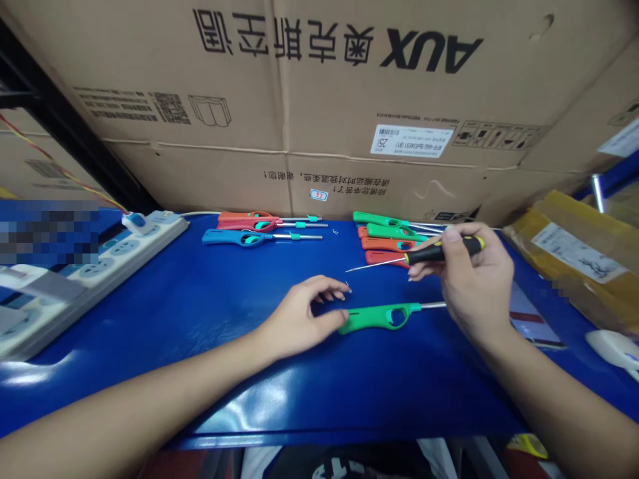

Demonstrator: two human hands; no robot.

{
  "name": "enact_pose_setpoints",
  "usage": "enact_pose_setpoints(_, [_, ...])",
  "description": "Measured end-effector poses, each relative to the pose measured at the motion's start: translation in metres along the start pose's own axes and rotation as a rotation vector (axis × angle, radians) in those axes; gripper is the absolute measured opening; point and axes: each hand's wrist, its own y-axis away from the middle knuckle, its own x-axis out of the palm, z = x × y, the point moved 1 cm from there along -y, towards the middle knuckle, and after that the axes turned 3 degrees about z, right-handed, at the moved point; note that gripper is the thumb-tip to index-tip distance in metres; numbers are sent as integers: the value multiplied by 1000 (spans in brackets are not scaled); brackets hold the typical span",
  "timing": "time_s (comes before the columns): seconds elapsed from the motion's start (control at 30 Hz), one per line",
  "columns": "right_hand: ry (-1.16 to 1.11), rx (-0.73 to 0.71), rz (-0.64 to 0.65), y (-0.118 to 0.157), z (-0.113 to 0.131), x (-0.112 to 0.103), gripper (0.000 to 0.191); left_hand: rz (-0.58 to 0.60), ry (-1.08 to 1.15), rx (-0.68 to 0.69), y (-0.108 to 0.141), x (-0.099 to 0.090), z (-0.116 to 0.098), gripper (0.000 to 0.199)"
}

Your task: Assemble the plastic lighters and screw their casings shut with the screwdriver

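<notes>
My right hand (479, 286) grips a screwdriver (422, 256) by its black and yellow handle, and the thin shaft points left above the table. A green gas lighter (368, 318) lies flat below it, metal tube to the right, partly behind my right wrist. My left hand (297, 316) is at the lighter's left end, thumb tip against it, other fingers loosely curled and apart. Farther back on the right is a group of green, orange and red lighters (382, 243), partly hidden by my right hand. Red and blue lighters (234, 237) lie at the back left.
The blue table (279, 399) ends at a large cardboard box (239, 159) behind. A white power strip (100, 273) with plugs runs along the left. At right stand a taped parcel (564, 246), a flat packet (536, 322) and a white object (614, 349). Tiny scraps lie mid-table.
</notes>
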Motion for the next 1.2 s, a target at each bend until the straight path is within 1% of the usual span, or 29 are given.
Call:
enact_pose_setpoints(0.07, [74,-36,53,-3,14,4,24,102,-266,113,7,5,-3,41])
enact_pose_setpoints(0.1, [99,-26,96,-5,20,8,27,136,-361,146,11,7,-4,45])
enact_pose_setpoints(0.13, [115,-31,118,-8,26,11,27,160,-425,163,14,8,-4,48])
enact_pose_setpoints(0.2, [103,-51,133,-11,34,16,27,187,-483,168,17,10,-2,46])
enact_pose_setpoints(0.3, [41,-85,139,-14,38,20,28,212,-482,161,18,12,2,39])
enact_pose_setpoints(0.4, [-3,-83,141,-13,32,18,30,221,-448,172,16,13,6,35])
enact_pose_setpoints(0.53, [9,-46,60,-13,17,12,34,204,-391,203,12,13,9,37])
enact_pose_setpoints(0.63, [40,-25,11,-13,6,10,31,185,-348,208,10,12,9,36])
enact_pose_setpoints(0.7, [59,-29,23,-11,1,11,27,178,-337,206,9,12,9,37])
enact_pose_setpoints(0.83, [122,-70,100,3,-1,18,19,176,-331,219,8,11,9,36])
enact_pose_setpoints(0.87, [152,-88,115,7,0,20,17,174,-328,222,8,11,9,36])
enact_pose_setpoints(0.93, [218,-179,133,13,0,22,17,180,-332,222,8,11,8,37])
enact_pose_setpoints(1.07, [256,-469,237,19,-3,22,23,212,-378,226,9,11,6,38])
enact_pose_setpoints(1.1, [247,-510,264,19,-3,21,24,219,-387,228,10,11,5,38])
enact_pose_setpoints(1.2, [222,-563,302,20,-3,22,26,225,-389,234,10,11,5,38])
